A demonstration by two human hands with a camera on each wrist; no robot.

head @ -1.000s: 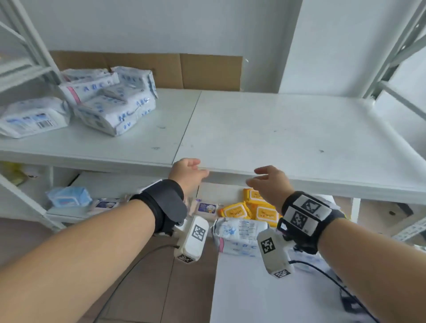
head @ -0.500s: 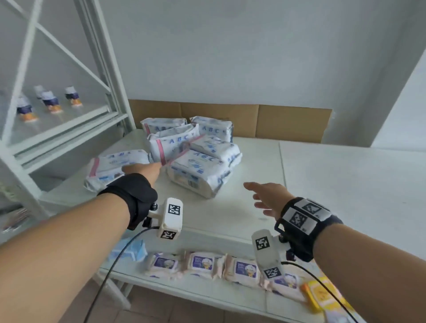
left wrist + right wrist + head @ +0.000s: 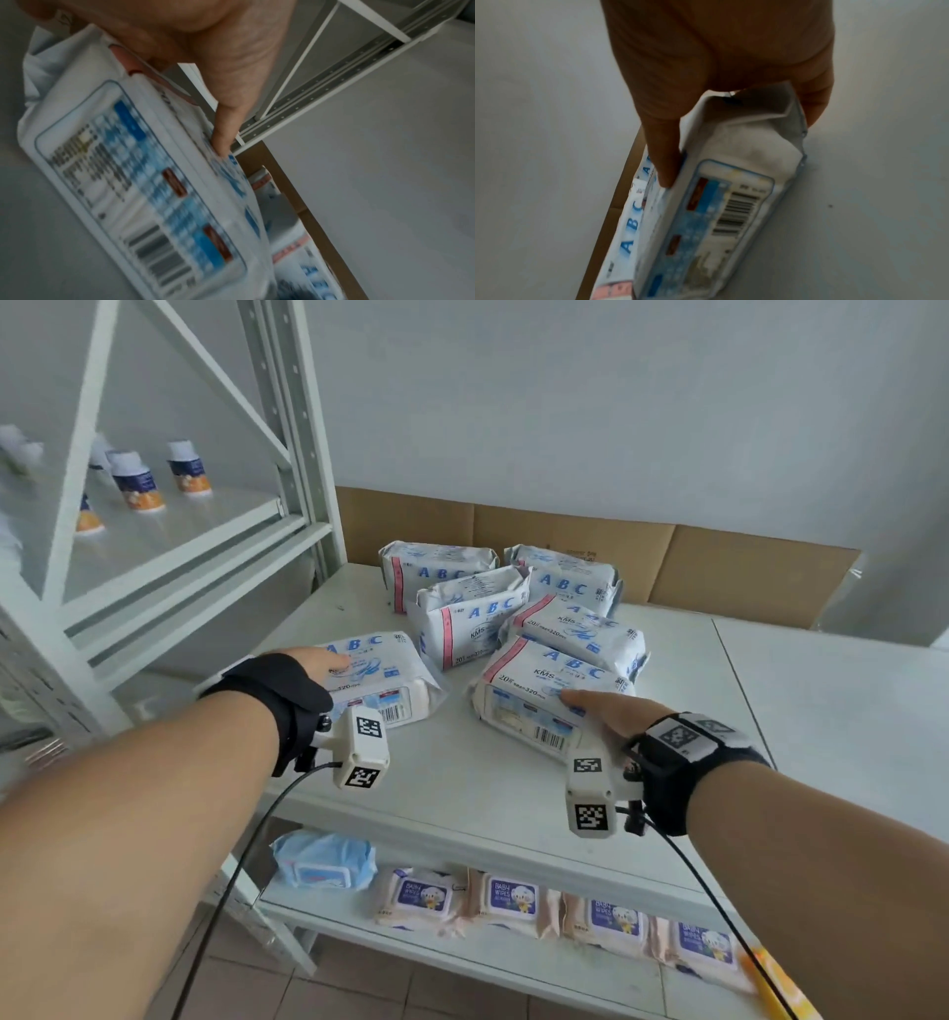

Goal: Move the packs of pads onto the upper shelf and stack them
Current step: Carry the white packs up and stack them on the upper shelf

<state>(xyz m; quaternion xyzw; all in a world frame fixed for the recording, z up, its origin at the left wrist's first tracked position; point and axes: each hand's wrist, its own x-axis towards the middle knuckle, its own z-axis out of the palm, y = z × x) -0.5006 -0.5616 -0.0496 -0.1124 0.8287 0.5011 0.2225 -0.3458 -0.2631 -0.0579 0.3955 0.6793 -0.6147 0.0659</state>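
Six white plastic packs of pads printed with blue ABC lettering and a pink side stripe lie on the white upper shelf (image 3: 513, 793), gathered in the middle of the head frame; the near-left pack (image 3: 377, 677) lies apart from the rest, flat, barcode end toward the camera; the near-right pack (image 3: 544, 695) lies at the front of the cluster, resting partly against the pack behind it (image 3: 580, 629); a fourth pack (image 3: 464, 621) stands tilted in the centre, and two more packs (image 3: 434, 567) (image 3: 567, 580) lie at the back near the brown cardboard sheet (image 3: 616, 546) that lines the wall.

The left hand (image 3: 313, 660) holds the near-left pack, thumb (image 3: 226, 130) pressed along one face and fingers on the opposite side, as the left wrist view shows, though that view is blurred; the right hand (image 3: 611, 711) grips the near-right pack at its gusseted end, thumb (image 3: 662, 154) on the lettered face and fingers curled round the other side in the right wrist view; both packs appear to touch the shelf.

On the lower shelf (image 3: 462, 952), at the bottom of the head frame, a light blue wipes packet (image 3: 321, 860) lies beside a row of pale pink baby-wipe packets with purple labels (image 3: 513, 901); at the upper left, small white bottles with blue and orange labels (image 3: 138, 480) stand on a neighbouring white metal rack (image 3: 303, 433).
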